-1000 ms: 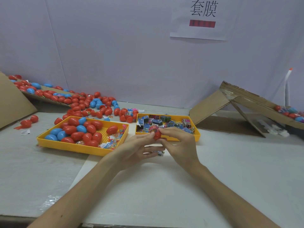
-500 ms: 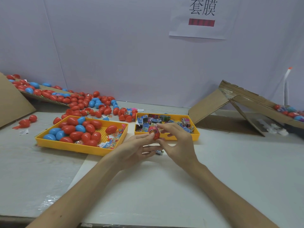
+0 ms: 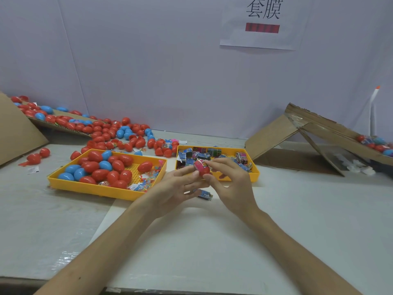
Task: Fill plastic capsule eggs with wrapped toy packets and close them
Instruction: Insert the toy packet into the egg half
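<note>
Pale grey wall (image 3: 148, 60) behind a white desk (image 3: 297, 209); a paper sign (image 3: 263, 22) with two printed characters hangs high on the wall.

Landmark: yellow packet tray (image 3: 253, 175), mid-desk, holding a jumble of wrapped toy packets (image 3: 212, 152).

Over the packet tray's near rim, raised off the desk, both hands meet on one red capsule egg (image 3: 204, 170).
- Left hand (image 3: 176, 188): grip pinching the egg from the left, other fingers loosely curled below.
- Right hand (image 3: 231, 182): grip pinching the same egg from the right, forefinger across its top.
- Pink packet (image 3: 200, 163) shows at the egg's upper end.

Loose blue packet (image 3: 204, 194) lies flat on the desk under the hands, in front of the packet tray.

Left of the packet tray: a second yellow tray (image 3: 89, 187) with red and blue eggs. Behind and left of the packet tray: scattered eggs (image 3: 119, 133) on the desk. Right of the packet tray: folded cardboard (image 3: 274, 137).
</note>
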`<control>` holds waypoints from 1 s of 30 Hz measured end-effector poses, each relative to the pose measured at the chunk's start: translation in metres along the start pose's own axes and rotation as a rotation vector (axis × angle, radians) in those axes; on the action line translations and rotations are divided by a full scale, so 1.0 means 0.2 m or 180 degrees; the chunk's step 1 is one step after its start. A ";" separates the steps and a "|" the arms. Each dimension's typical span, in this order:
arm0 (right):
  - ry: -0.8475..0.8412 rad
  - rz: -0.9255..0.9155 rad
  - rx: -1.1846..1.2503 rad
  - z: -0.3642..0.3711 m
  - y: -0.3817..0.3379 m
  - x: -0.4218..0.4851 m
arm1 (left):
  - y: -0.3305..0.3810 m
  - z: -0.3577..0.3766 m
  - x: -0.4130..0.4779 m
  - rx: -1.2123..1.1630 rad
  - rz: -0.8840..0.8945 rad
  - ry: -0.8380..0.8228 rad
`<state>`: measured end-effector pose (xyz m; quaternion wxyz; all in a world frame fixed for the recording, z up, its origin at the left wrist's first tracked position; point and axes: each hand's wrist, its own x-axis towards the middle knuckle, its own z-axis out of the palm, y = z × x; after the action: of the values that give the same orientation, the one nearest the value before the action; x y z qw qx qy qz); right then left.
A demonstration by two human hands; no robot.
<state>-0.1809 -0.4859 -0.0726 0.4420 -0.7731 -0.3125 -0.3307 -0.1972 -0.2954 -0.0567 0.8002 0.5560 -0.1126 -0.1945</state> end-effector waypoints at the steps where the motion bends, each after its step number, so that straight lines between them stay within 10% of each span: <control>1: -0.0001 -0.0030 0.0014 0.00 0.00 0.00 | 0.00 0.00 0.00 -0.0031 0.0012 0.0019; 30: 0.0003 0.0088 0.0347 -0.01 -0.02 0.01 | -0.01 -0.01 0.00 -0.0057 0.0087 0.0097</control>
<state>-0.1830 -0.4852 -0.0694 0.4882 -0.7519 -0.3191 -0.3074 -0.1965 -0.2942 -0.0589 0.8093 0.5501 -0.1063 -0.1761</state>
